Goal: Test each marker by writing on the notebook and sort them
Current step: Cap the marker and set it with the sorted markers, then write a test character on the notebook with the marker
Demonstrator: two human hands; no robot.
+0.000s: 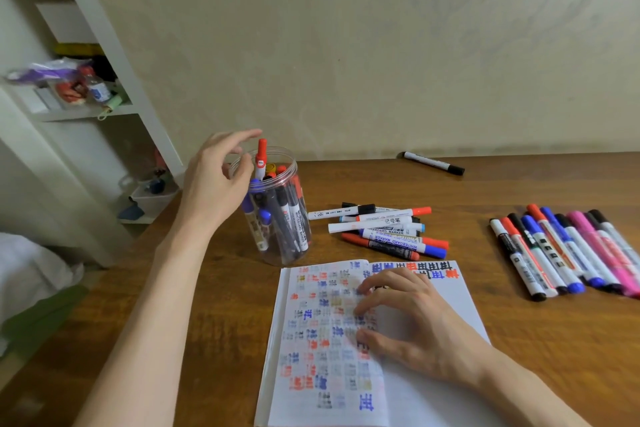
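Red-capped marker (261, 158) stands up out of a clear plastic jar (289, 246) packed with markers. The left hand (218, 184) hovers at the jar mouth, fingers loose and spread, gripping nothing. Just beside the jar lies an open notebook (322, 340) filled with red, blue and black test marks; the right hand (408, 315) rests on it, bent fingertips pressing the page. A loose pile (384, 230) lies behind the notebook, a neat row (568, 250) well to the right, and one black marker (433, 162) near the beige wall (346, 45). The wooden counter (207, 305) adjoins white shelves (86, 111).
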